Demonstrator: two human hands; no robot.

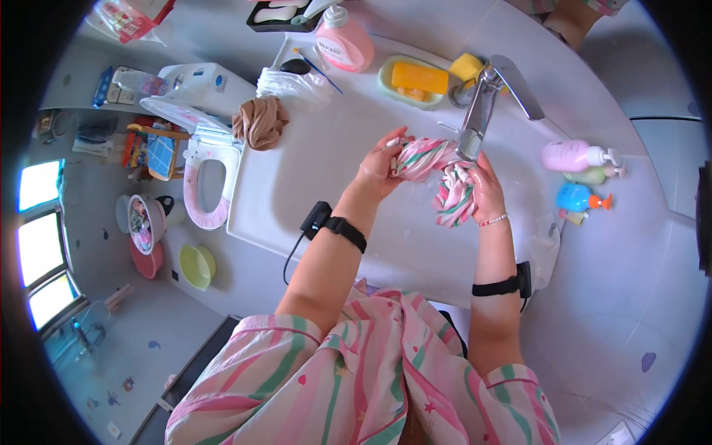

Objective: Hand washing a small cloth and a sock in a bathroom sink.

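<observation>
A twisted cloth (pixel 424 159) with pink, white and green stripes is stretched between my two hands, just under the spout of the chrome faucet (pixel 482 107). My left hand (pixel 382 165) is closed around its left end. Its bunched right end hangs from my right hand (pixel 487 194), whose fingers are wrapped round it. The cloth looks wet and is held above the white sink basin (pixel 319 178). Part of my right hand's fingers is hidden behind the faucet and the cloth.
Along the sink's back edge are a pink pump bottle (pixel 345 44), a soap dish (pixel 386 87) with orange soap (pixel 419 77), and a yellow sponge (pixel 466 67). Brown cloth (pixel 260 123) lies at the left corner. Several bottles, one blue (pixel 575 198), lie right. A toilet (pixel 208 185) stands left.
</observation>
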